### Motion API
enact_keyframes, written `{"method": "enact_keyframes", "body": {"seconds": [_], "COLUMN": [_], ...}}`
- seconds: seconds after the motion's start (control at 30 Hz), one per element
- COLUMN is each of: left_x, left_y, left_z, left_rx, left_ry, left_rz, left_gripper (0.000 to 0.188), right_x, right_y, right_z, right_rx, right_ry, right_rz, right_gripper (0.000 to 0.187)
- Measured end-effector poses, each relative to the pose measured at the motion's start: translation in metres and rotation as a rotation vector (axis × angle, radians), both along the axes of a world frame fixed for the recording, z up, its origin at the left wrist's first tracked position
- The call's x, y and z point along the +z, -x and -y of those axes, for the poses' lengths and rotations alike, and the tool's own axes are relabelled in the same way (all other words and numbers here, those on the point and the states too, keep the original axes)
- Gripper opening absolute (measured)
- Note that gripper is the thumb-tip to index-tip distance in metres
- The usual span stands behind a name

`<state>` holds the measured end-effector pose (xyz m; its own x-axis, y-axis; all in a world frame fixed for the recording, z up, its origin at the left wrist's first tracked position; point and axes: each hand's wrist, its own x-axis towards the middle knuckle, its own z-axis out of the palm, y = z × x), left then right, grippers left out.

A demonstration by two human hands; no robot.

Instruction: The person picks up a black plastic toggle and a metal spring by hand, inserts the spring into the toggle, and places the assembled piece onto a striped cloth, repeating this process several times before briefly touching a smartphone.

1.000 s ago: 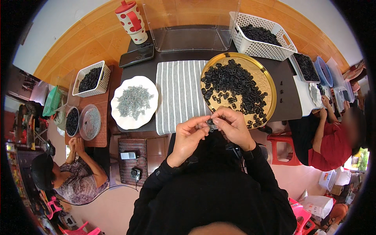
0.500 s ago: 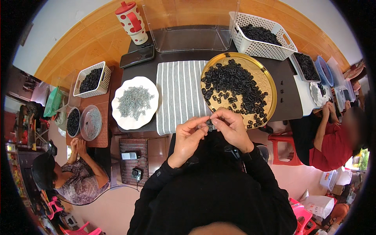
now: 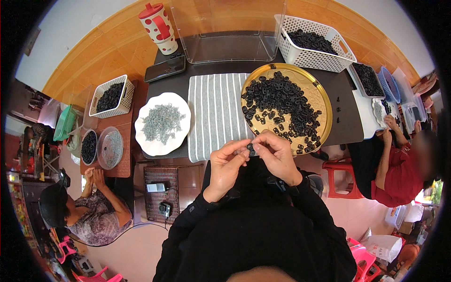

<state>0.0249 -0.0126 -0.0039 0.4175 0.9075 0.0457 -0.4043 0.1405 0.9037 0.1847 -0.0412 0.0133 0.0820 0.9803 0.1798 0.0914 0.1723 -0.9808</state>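
Note:
Between the fingertips of both hands is a small black plastic piece point(image 3: 251, 147), held just in front of the table's near edge. My left hand point(image 3: 228, 164) pinches it from the left, and my right hand point(image 3: 278, 157) grips it from the right with thumb and forefinger. Any smaller part at the fingertips is too small to make out. Beyond my right hand lies a round gold tray point(image 3: 324, 101), with many black plastic pieces point(image 3: 282, 96) heaped and scattered over it. A grey-and-white striped cloth point(image 3: 213, 113) lies left of the tray.
Left of the cloth, a white scalloped plate point(image 3: 143, 148) holds a pile of small metal pins point(image 3: 163, 123). Behind stand a phone point(image 3: 165, 69), a red-dotted tumbler point(image 3: 159, 30), a clear plastic box point(image 3: 230, 49) and a white basket point(image 3: 300, 58) of black pieces. People sit at tables on both sides.
My hands stay nearly in place, with the black piece shifting slightly between the fingertips. On the right, the co-worker's hands move a little apart.

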Motion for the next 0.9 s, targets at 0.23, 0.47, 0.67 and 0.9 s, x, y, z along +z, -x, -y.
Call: {"method": "enact_keyframes", "body": {"seconds": [0.23,0.47,0.67,0.9], "left_x": [-0.0011,-0.0013,0.0002,0.0021], "left_y": [-0.0014,-0.0032,-0.0030,-0.0025], "left_z": [0.0015,0.0020,0.0028,0.0036], "left_rx": [0.019,0.047,0.049,0.070], "left_ry": [0.011,0.044,-0.033,-0.051], "left_rz": [0.066,0.116,0.096,0.051], "left_gripper": [0.028,0.028,0.027,0.027], "right_x": [0.0010,-0.0038,-0.0033,-0.0026], "right_y": [-0.0023,-0.0001,-0.0004,0.0033], "right_z": [-0.0001,0.0048,0.0054,0.0061], "right_rx": [0.033,0.005,-0.025,-0.011], "right_ry": [-0.150,-0.263,-0.332,-0.321], "right_rz": [0.079,0.252,0.335,0.278], "right_gripper": [0.015,0.033,0.034,0.032]}}
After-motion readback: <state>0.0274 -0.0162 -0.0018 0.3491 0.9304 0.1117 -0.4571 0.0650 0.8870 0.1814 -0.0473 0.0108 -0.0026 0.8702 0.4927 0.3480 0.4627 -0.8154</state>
